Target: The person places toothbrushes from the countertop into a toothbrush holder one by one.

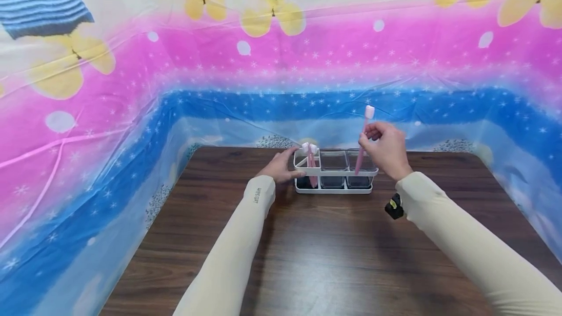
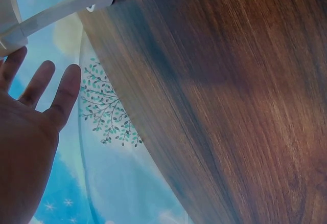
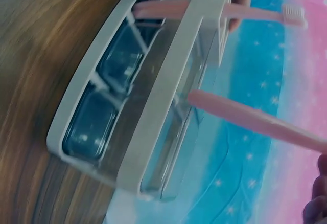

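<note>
A white two-tier toothbrush holder (image 1: pixel 335 172) stands upright on the table, with clear cups (image 1: pixel 333 161) in its middle and right slots. Two pink toothbrushes (image 1: pixel 312 165) stand heads up in its left section. My left hand (image 1: pixel 281 166) grips the holder's left end, thumb at the front of the upper rim and fingers behind; in the left wrist view, several fingers (image 2: pixel 66 93) stretch out below the frame. Between thumb and fingertips my right hand (image 1: pixel 388 145) pinches another pink toothbrush (image 3: pixel 245 116), its head up and its handle end over the right cup.
The dark wooden table (image 1: pixel 316 247) has its back edge just behind the holder. A patterned curtain (image 1: pixel 281 82) hangs around the back and sides. A small black device (image 1: pixel 393 207) is worn at the right wrist.
</note>
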`<action>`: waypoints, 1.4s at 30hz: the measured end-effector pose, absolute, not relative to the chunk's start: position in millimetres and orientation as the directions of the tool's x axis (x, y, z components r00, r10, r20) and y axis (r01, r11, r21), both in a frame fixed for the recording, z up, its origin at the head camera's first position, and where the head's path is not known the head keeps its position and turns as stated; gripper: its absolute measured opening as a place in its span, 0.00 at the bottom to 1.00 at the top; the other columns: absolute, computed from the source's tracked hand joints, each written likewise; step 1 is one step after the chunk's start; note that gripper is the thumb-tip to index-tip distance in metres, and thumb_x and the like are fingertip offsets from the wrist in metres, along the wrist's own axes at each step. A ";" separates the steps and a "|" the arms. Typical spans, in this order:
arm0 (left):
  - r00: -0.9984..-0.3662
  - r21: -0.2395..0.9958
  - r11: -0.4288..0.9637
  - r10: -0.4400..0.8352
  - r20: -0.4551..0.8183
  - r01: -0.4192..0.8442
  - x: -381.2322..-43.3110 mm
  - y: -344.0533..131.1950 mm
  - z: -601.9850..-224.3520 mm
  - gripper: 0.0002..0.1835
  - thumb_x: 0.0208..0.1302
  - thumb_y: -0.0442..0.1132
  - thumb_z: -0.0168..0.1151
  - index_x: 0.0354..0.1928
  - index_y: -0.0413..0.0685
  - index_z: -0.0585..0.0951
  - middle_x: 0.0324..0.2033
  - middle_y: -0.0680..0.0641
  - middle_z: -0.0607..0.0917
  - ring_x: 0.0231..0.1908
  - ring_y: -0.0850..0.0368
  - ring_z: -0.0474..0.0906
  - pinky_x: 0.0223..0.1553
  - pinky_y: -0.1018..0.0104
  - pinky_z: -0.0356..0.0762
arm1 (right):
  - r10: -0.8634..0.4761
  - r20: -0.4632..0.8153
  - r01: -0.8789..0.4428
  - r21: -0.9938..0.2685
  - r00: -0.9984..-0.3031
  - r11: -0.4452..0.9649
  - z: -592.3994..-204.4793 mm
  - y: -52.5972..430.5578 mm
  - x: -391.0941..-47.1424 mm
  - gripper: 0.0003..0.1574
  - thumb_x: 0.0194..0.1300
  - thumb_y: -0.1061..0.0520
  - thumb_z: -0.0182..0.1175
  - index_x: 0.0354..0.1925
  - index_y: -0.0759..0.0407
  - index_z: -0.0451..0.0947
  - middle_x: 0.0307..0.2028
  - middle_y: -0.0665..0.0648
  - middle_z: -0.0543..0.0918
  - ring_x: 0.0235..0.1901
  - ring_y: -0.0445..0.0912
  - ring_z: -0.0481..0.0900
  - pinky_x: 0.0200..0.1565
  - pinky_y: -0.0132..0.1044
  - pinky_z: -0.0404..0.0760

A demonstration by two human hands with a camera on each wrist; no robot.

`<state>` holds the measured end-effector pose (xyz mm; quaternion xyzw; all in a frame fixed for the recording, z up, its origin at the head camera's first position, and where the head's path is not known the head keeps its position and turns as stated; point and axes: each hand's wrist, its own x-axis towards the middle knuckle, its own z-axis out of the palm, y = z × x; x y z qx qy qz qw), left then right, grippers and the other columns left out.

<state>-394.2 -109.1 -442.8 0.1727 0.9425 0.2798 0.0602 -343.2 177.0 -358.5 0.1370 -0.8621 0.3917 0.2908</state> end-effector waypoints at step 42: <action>-0.935 0.529 0.800 0.352 -0.032 0.283 -391.3 -109.0 -440.0 0.48 0.56 0.58 0.66 0.73 0.58 0.52 0.69 0.49 0.60 0.66 0.50 0.56 0.62 0.50 0.60 | -0.296 0.219 -0.366 -0.636 -0.930 0.679 -404.7 99.5 -362.5 0.08 0.67 0.60 0.58 0.38 0.63 0.81 0.35 0.60 0.82 0.31 0.48 0.76 0.33 0.41 0.78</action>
